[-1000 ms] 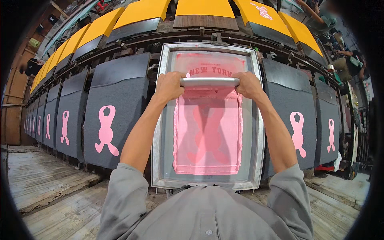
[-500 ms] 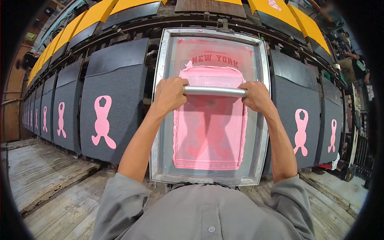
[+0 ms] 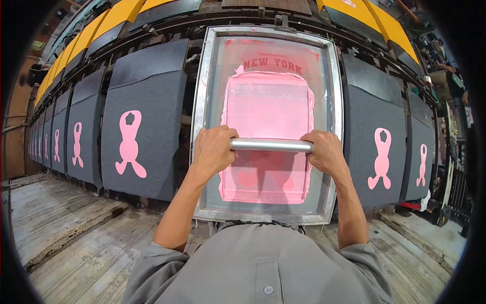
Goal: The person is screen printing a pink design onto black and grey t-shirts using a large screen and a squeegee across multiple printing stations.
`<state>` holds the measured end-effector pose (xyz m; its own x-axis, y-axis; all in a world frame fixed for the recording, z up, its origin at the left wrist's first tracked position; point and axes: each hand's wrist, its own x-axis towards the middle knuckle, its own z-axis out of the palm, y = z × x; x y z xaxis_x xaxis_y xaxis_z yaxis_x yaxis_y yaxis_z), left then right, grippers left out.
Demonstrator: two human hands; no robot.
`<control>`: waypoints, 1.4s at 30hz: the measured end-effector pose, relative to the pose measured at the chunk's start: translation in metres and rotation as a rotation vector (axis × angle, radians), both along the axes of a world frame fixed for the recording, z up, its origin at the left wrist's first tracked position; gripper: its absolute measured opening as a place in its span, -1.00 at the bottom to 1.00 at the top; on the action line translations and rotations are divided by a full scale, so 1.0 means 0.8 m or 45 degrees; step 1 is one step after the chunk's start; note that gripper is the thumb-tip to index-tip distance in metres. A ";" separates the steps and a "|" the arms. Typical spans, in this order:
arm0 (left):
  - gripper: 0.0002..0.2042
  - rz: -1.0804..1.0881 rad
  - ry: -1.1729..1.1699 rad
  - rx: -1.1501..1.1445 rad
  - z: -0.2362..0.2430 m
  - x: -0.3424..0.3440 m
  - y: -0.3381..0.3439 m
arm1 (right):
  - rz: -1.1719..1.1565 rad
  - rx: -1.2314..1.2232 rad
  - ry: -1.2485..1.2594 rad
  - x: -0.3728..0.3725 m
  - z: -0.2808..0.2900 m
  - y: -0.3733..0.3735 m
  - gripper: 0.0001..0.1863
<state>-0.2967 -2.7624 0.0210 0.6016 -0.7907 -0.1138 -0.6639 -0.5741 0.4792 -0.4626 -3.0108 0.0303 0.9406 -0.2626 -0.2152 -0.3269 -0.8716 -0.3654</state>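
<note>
A metal-framed printing screen (image 3: 201,101) lies in front of me, its mesh coated with pink ink (image 3: 266,119). Across the middle of the ink sits a squeegee (image 3: 271,145) with a silver bar handle. My left hand (image 3: 216,148) is wrapped round the handle's left end, and my right hand (image 3: 325,151) grips the right end. Below the bar, a darker pink figure shape shows through the mesh. The squeegee's blade is hidden under the handle. Red lettering shows on the mesh near the far end.
Dark grey fabric panels (image 3: 109,167) with pink figure prints stand in a row on both sides, on black boards (image 3: 152,63). Yellow panels (image 3: 115,17) line another row beyond a metal rail. Worn wooden planks (image 3: 66,218) run along the near side. Part of another person (image 3: 407,12) shows far right.
Both hands have drawn the squeegee toward me, from the upper part of the ink to its middle. A smoother pink area now lies beyond the bar.
</note>
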 end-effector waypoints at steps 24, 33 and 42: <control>-0.68 0.029 0.082 0.037 0.007 -0.141 0.101 | -0.053 0.074 0.021 -0.146 0.011 0.106 -0.58; -0.59 -0.019 -0.009 -0.091 -0.002 -0.171 0.125 | 0.010 0.022 -0.125 -0.174 0.004 0.123 -0.51; -0.41 -0.176 0.480 -0.040 0.005 -0.172 0.167 | -0.021 0.450 0.044 -0.208 0.020 0.128 -0.36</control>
